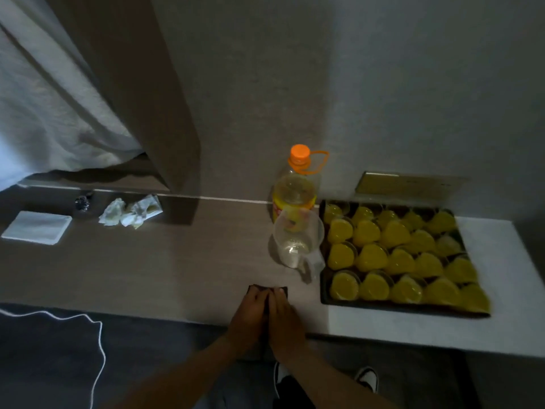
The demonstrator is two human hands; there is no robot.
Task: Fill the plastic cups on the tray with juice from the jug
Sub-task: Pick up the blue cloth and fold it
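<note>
A dark tray (324, 301) on the right of the counter holds several plastic cups (371, 256) filled with yellow juice. Left of the tray stands a clear jug (296, 242) that looks empty, its handle toward me. Behind the jug is a juice bottle (295, 190) with an orange cap. My left hand (250, 315) and my right hand (284, 315) lie side by side, flat on a small dark object (254, 287) at the counter's front edge, well in front of the jug.
Crumpled tissues (131, 214), a white folded napkin (37, 227) and a small shiny object (83, 202) lie at the left back. A curtain (59, 98) hangs at left. A white cable (97, 335) runs below the counter edge. A gold panel (404, 184) sits behind the tray.
</note>
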